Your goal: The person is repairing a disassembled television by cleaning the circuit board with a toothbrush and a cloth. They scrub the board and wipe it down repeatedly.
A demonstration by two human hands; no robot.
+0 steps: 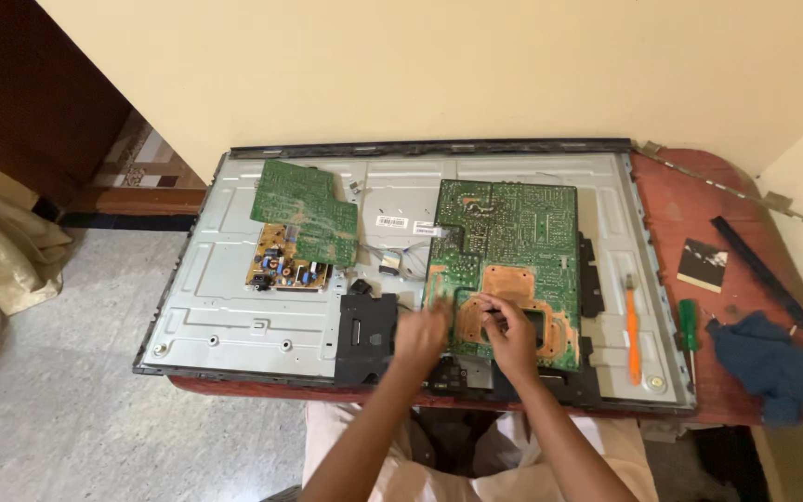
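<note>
Hands (467, 330) blurred on circuit board (504, 251)

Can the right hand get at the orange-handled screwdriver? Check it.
Probably yes. The orange-handled screwdriver lies in the open on the metal back panel, just right of the right hand, with nothing between them.

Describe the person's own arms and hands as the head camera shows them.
Both forearms are bare, with no sleeves, gloves, watch or bracelets in view. The left hand is motion-blurred; the right hand is sharper, and no rings show. Light-coloured clothing covers the lap below.
</note>
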